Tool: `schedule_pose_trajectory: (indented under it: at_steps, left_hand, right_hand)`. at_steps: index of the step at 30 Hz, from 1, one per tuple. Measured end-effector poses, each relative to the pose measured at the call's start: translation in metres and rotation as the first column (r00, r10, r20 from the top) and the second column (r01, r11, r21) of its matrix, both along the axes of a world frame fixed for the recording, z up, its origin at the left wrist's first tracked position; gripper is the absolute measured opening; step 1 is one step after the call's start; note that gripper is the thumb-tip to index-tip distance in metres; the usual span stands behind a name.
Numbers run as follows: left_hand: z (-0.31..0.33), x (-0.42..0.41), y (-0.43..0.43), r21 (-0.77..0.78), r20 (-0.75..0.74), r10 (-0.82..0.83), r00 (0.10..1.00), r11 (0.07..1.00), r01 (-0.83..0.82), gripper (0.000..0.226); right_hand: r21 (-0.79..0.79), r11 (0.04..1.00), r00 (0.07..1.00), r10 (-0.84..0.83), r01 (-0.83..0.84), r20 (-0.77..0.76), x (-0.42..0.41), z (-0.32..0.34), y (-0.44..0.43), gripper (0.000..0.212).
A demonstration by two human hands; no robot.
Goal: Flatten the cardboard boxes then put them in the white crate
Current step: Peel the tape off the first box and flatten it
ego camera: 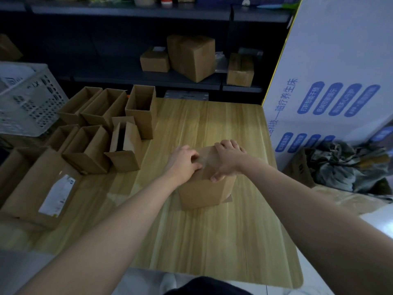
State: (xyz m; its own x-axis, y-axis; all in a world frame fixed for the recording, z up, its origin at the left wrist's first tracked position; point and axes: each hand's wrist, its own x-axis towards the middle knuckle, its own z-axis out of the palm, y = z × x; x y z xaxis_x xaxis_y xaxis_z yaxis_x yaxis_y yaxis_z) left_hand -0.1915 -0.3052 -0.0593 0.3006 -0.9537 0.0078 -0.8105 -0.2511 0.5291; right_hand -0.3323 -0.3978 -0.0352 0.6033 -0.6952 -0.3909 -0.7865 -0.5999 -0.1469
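Right, closest to you a strip of dark clothing [204,287] sits at the bottom edge, and both your bare forearms reach out over the light wood-grain table [212,241]. In the middle of that table stands the closed brown cardboard box [202,194], not flattened, with a glossy strip of clear tape [207,165] running across its top. Your left hand [184,161] is on the top's left side, fingers curled, tips digging in at the tape. Your right hand [228,159] is clamped over the top from the right, fingers hooked over the far edge, thumb pressed on the near edge.

Off to your left a large flat brown carton with a white label [40,188] lies at the table's edge. Just beyond it a cluster of open-topped brown cardboard boxes [95,150] stands packed close together, with one taller open box [141,116] at the back of the group. Further left sits the white perforated plastic crate [25,99], well apart from the box you're holding.

To your right a crumpled camouflage-patterned cloth bundle [344,167] lies beside the table, and behind it leans a tall white carton with blue printing [331,81]. At the back, a dark shelf [148,76] carries several closed brown boxes [191,56].
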Motion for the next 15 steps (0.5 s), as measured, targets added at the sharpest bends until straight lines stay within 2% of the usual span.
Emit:
schedule_pose_trajectory:
  at_steps: [15]
  left_hand:
    - [-0.001,-0.0001,-0.0113,0.056,-0.099,0.018,0.995,0.998,-0.013,0.006]
  right_hand:
    - [0.013,1.0,1.0,-0.01,0.01,-0.026,0.001,0.0007,-0.0007,0.121]
